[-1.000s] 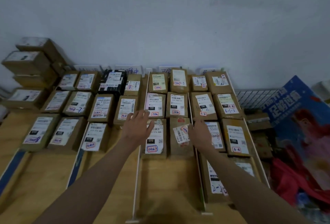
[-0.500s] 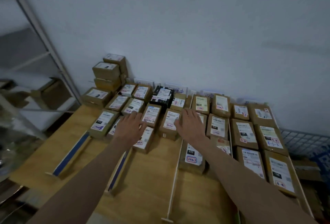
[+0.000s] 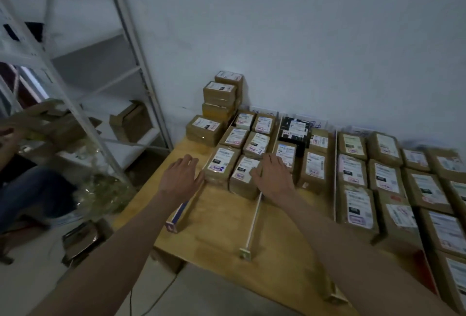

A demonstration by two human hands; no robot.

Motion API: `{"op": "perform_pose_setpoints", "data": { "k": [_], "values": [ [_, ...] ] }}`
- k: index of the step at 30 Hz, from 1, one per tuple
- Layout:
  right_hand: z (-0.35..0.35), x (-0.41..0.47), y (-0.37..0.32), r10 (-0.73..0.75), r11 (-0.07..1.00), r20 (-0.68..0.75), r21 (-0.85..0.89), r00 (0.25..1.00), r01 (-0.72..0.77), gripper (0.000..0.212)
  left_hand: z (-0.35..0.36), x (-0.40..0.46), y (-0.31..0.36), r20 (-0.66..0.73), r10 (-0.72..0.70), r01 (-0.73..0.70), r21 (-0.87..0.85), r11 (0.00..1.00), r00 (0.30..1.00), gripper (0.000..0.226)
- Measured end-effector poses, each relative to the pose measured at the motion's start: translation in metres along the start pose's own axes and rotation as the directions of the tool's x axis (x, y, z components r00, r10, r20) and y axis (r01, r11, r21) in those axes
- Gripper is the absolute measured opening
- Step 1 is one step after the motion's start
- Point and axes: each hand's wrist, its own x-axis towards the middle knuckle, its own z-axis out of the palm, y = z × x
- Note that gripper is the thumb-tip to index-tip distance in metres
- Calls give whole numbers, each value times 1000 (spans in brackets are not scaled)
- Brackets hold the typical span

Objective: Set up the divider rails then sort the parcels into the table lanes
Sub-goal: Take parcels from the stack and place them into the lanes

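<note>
Both hands now shifted to the nine-o'clock lanes: left hand [image 3: 182,179] spread beside the blue rail [image 3: 187,208], right hand [image 3: 271,176] flat on parcels [image 3: 244,173]; squaring up judged underway.

Both arms outstretched; left hand [image 3: 182,179], right hand [image 3: 272,177] palm-down, fingers relaxed.

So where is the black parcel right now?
In the head view, the black parcel sits in the back row by the wall, among brown parcels, beyond the right hand.
</note>
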Motion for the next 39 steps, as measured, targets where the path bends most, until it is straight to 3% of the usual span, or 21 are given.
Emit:
{"op": "perform_pose_setpoints", "data": {
  "k": [10,20,28,34,39],
  "values": [
    [28,49,-80,12,1000,2,-2,1000,-12,53,-12,36,-88,-56,22,-25,-45,999,998,49],
    [96,167,-114,88,995,34,44,996,-89,48,20,154,-163,-5,75,-75,-34,997,997,47],
    [153,268,-110,210,976,34,43,977,-211,29,67,268,-194,116,92,-94,9,996,989,47],
    [204,333,-92,242,966,100,65,965,-249,39,114,337,-197,185,90,-87,-27,996,979,49],
    [242,366,-89,181,977,136,85,974,-194,41,150,375,-194,231,99,-90,-48,995,968,57]
  ]
}}
